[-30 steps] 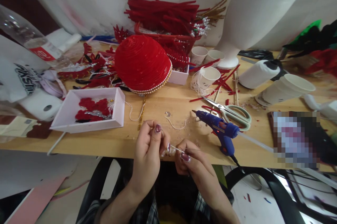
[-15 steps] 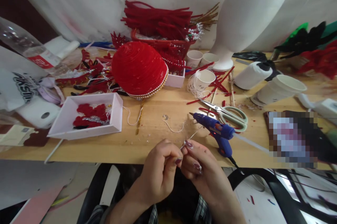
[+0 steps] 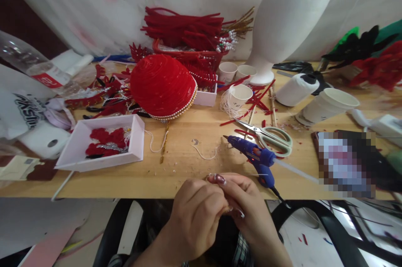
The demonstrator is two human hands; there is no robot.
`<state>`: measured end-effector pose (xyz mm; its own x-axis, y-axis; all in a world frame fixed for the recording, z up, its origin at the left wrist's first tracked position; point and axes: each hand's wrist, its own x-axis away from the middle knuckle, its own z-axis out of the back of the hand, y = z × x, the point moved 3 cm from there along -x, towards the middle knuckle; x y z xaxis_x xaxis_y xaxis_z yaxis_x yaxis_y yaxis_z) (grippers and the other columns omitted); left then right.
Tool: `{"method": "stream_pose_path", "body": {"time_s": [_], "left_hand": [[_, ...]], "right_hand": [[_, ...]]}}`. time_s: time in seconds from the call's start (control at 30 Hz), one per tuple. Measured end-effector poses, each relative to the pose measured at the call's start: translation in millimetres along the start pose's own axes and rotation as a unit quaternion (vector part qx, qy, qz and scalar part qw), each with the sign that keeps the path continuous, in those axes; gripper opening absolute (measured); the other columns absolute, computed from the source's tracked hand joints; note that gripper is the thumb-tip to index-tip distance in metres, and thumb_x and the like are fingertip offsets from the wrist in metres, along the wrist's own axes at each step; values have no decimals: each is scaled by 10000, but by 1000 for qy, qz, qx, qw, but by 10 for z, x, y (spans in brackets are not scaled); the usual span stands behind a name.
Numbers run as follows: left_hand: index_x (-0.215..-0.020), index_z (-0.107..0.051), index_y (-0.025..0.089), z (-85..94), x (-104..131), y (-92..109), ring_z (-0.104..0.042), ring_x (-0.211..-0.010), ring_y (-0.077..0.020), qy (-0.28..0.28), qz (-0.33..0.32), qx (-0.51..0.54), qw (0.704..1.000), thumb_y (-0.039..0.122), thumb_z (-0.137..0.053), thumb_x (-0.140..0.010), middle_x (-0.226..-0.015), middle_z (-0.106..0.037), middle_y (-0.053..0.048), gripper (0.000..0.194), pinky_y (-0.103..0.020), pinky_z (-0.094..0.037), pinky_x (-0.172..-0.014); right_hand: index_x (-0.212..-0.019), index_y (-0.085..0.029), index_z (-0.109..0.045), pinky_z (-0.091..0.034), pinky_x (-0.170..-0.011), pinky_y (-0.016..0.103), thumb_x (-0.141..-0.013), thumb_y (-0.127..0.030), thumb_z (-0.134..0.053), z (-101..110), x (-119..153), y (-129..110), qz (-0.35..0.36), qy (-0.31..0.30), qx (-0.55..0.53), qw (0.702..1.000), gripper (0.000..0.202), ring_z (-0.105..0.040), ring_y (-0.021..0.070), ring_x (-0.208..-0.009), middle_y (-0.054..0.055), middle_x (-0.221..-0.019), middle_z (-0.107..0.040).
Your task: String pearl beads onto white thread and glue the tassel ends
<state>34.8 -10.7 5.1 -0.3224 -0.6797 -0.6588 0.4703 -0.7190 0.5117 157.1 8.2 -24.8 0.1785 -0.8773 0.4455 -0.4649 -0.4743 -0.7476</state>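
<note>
My left hand [image 3: 197, 210] and my right hand [image 3: 246, 200] meet at the table's front edge, fingers curled in and closed. A thin white thread [image 3: 262, 174] sticks out to the right from behind my right hand's fingers. Its stretch between the two hands is covered by my fingers, and my left fingertips are hidden. Just beyond lies a loose short piece of white cord [image 3: 205, 157]. A blue glue gun [image 3: 251, 152] with a glue stick in its back lies right of my hands, beside green-handled scissors [image 3: 273, 138].
A red wrapped dome [image 3: 161, 85] with a beaded rim stands behind a white box [image 3: 72, 162] of red pieces. Paper cups [image 3: 240, 97], a thread spool [image 3: 292, 90] and a white foam head [image 3: 285, 20] are farther back. A phone-like device [image 3: 317, 141] lies right.
My left hand has turned so its back faces up, over the pinch point. The thread, which rose toward the glue gun, now points right. The view has shifted slightly.
</note>
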Motion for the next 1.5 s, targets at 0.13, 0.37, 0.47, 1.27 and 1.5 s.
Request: {"method": "stream_pose_path", "body": {"time_s": [0.13, 0.37, 0.47, 1.27, 1.5], "left_hand": [[-1032, -563, 212, 61, -12, 9, -681, -809, -190, 14, 10, -18, 1000, 104, -526, -952, -899, -757, -65, 140, -309, -538, -773], [-931, -574, 229, 245, -43, -197, -608, -690, -169, 57, 79, -46, 994, 105, -582, -950, -740, -678, -6, 126, -282, -482, -668], [-851, -549, 227, 308, -60, -272, -558, -617, -154, 44, 81, -61, 994, 172, -591, -974, -665, -628, 19, 141, -272, -446, -612], [-583, -477, 215, 477, -261, -285, -472, -392, -95, 61, 47, -133, 988, 454, -651, -936, -442, -509, 62, 461, -255, -320, -442], [-874, -654, 221, 693, -271, -724, -614, -699, -160, 259, 311, -86, 911, 402, -695, -907, -780, -659, 10, 188, -261, -467, -649]], "right_hand": [[-640, -139, -751, -155, -402, 219, -748, -533, -809, 61, 19, -66, 45, -27, 129, 990, 412, -252, 42, -399, -53, -432, -428], [-666, -147, -697, -268, -466, 243, -908, -566, -637, 49, 69, -120, 66, -111, 303, 944, 487, -366, 82, -424, -49, -429, -455], [-630, -168, -631, -354, -540, 251, -981, -516, -549, 6, 75, -115, 95, -136, 371, 914, 501, -449, 100, -477, -34, -470, -513], [-751, -178, -648, -260, -500, 266, -913, -150, -509, -176, 133, -237, 183, -236, 643, 705, 216, -407, 110, -506, 0, -593, -583], [-780, -170, -717, -279, -454, 229, -1006, -362, -456, -57, -21, -185, 82, -177, 402, 895, 395, -386, 95, -447, -49, -502, -440]]}}
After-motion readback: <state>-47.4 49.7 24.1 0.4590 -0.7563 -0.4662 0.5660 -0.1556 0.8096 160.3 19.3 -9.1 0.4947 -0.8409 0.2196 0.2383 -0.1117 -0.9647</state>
